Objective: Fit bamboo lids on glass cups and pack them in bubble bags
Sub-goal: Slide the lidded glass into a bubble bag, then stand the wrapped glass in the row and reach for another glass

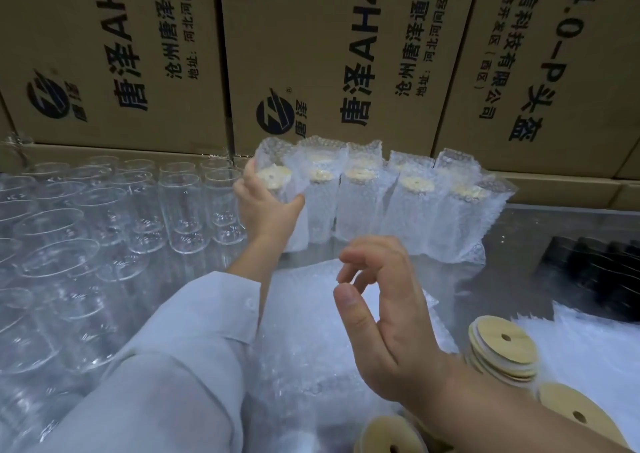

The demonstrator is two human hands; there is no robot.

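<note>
Round bamboo lids (504, 348), each drilled with one hole, are stacked at near right. The right hand (384, 321) hangs above flat, pebbled bubble bags (304, 331), fingers loosely curled, holding nothing. Beyond, the left hand (266, 206) grips the leftmost bagged cup (277, 178) of a lidded row. Clear glass cups (104, 217) stand left, printed cardboard cartons (311, 54) behind

Brown cardboard boxes (311, 36) are filling the whole back of the view, standing side by side like a wall, with black printed characters running sideways down their fronts and a round black logo (275, 111) showing low on the middle one. Below them a shiny metal tabletop (540, 227) is stretching out, catching soft, even light and giving back blurred reflections. Over at the right edge a black ribbed object (595, 272) is lying on it.
</note>
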